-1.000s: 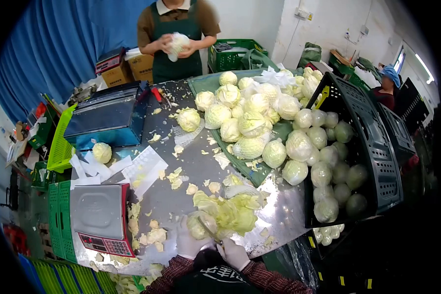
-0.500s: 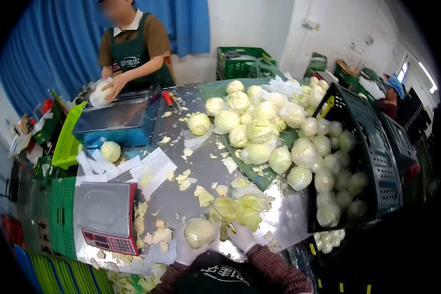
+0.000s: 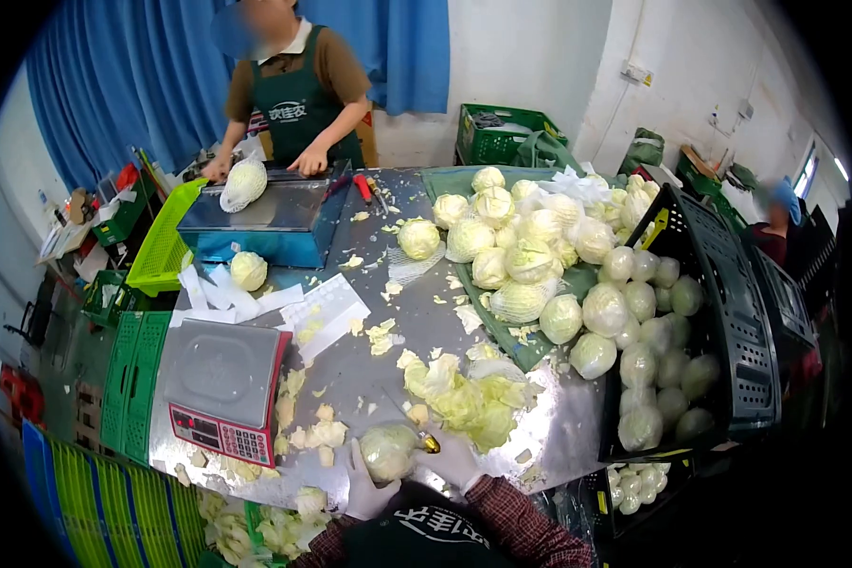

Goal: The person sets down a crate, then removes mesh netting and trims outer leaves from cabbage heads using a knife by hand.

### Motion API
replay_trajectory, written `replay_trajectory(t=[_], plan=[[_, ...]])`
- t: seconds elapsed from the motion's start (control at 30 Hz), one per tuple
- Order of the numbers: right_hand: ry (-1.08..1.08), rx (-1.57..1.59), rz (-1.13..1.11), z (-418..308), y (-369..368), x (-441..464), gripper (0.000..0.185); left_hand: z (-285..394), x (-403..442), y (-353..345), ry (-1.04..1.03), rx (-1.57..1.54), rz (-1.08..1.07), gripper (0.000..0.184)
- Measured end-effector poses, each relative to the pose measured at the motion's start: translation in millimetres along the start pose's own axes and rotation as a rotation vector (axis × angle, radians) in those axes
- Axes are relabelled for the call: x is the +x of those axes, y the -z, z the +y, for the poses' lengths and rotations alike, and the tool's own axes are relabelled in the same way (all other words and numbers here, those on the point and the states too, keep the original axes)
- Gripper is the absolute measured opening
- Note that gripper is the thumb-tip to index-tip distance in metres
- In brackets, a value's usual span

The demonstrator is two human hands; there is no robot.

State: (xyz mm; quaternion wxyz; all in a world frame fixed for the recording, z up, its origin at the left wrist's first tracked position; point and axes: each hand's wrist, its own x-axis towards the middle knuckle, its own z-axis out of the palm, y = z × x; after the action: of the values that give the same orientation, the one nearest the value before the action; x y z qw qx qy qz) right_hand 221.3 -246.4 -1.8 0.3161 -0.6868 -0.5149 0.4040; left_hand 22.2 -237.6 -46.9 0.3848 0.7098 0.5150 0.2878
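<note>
My left hand (image 3: 369, 488), in a white glove, holds a pale green cabbage (image 3: 388, 452) from its left side at the table's near edge. In my gloved right hand (image 3: 450, 461) is a knife (image 3: 430, 442) with a yellow and dark handle, close to the cabbage's right side; its thin blade points up and left. Loose green leaves (image 3: 478, 402) lie just beyond my right hand. Small leaf scraps (image 3: 324, 434) are scattered left of the cabbage.
A scale (image 3: 227, 383) stands at left, with a blue-sided machine (image 3: 256, 227) behind it. Many cabbages (image 3: 530, 256) lie on green cloth; wrapped ones fill a black crate (image 3: 710, 322) at right. Across the table, a co-worker (image 3: 298, 99) has both hands by a netted cabbage (image 3: 244, 185).
The knife has moved from over the cabbage to the leaves, then back beside the cabbage. The co-worker moved to the machine and set the netted cabbage on it. The view has shifted.
</note>
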Motion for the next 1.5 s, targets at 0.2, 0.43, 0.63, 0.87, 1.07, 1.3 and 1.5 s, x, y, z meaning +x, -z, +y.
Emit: replay_trajectory(t=[0.2, 0.43, 0.63, 0.87, 1.07, 1.3, 1.5], plan=[[0.02, -0.255, -0.078, -3, -10, 7, 0.064, -6, 0, -11, 0.08, -0.183, -0.007, 0.119], [0.099, -0.04, -0.177, 25, 4, 14, 0.071, -5, 5, -18, 0.054, -0.208, 0.051, 0.118], [-0.175, -0.173, -0.193, -4, 4, 16, 0.075, -3, 11, -23, 0.077, -0.192, 0.09, 0.111], [-0.072, -0.087, -0.208, 22, 7, 18, 0.076, 9, 13, -20, -0.025, -0.031, 0.122, 0.106], [-0.151, -0.207, -0.171, 6, -1, 23, 0.047, -13, 13, -29, 0.027, -0.182, 0.109, 0.107], [-0.059, -0.016, 0.063, 51, -32, 31, 0.053, -17, 23, 14, 0.109, -0.302, -0.032, 0.109], [0.414, -0.308, 0.078, -41, 8, 32, 0.052, 6, 28, 4, 0.111, -0.256, 0.063, 0.103]])
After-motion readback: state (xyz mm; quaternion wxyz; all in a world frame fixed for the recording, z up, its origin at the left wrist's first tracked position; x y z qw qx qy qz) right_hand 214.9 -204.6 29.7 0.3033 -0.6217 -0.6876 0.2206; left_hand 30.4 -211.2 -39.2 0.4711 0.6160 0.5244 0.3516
